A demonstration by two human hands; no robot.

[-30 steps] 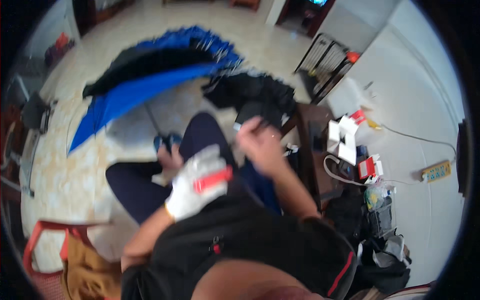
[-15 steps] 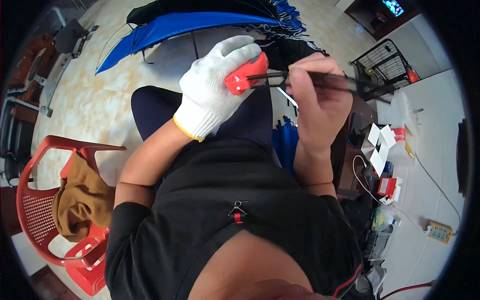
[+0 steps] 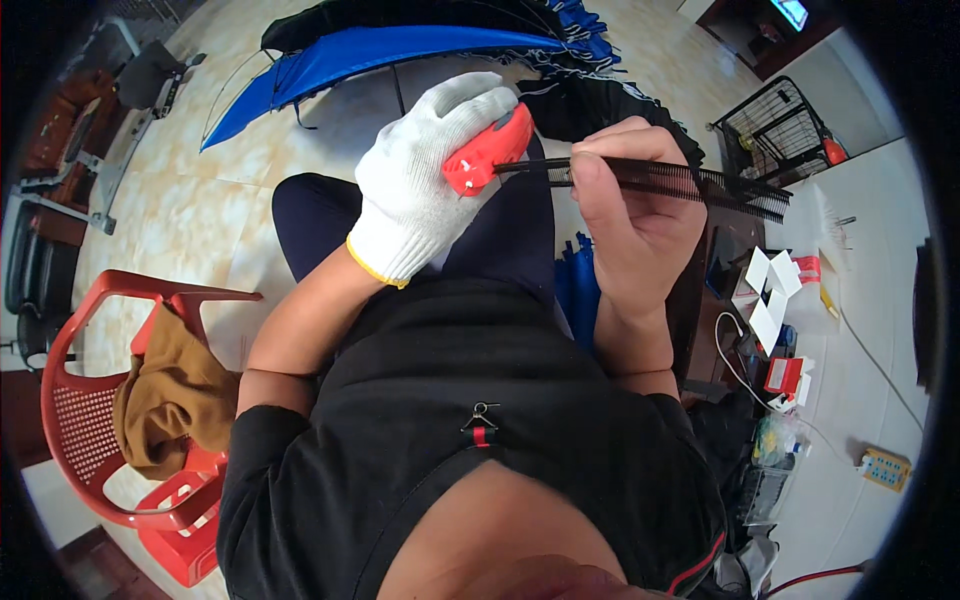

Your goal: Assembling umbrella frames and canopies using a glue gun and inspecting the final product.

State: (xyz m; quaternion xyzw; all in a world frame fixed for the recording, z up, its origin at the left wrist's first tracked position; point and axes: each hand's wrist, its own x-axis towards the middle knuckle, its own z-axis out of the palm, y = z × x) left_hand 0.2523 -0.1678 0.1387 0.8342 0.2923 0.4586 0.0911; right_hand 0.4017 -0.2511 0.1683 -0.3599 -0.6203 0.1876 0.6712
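Observation:
My gloved left hand (image 3: 415, 175) is closed around a red tagging gun (image 3: 490, 152) above my lap. The white knit glove has a yellow cuff. My bare right hand (image 3: 640, 210) pinches a long black comb-like strip of tag fasteners (image 3: 655, 176) between thumb and fingers. The strip's left end meets the near end of the gun; how far it goes in is too small to tell. Its toothed right end sticks out past my right hand.
An opened blue umbrella (image 3: 370, 50) lies on the tiled floor ahead, beside black and blue folded umbrellas (image 3: 590, 45). At left stands a red plastic chair (image 3: 75, 400) with a brown cloth (image 3: 175, 400). To the right are an open white box (image 3: 770, 290), a wire cage (image 3: 770, 120) and a power strip (image 3: 885, 468).
The strip has come to rest against the gun; its blur and spread lines are gone. My right hand has shifted very little. The whole view has moved slightly.

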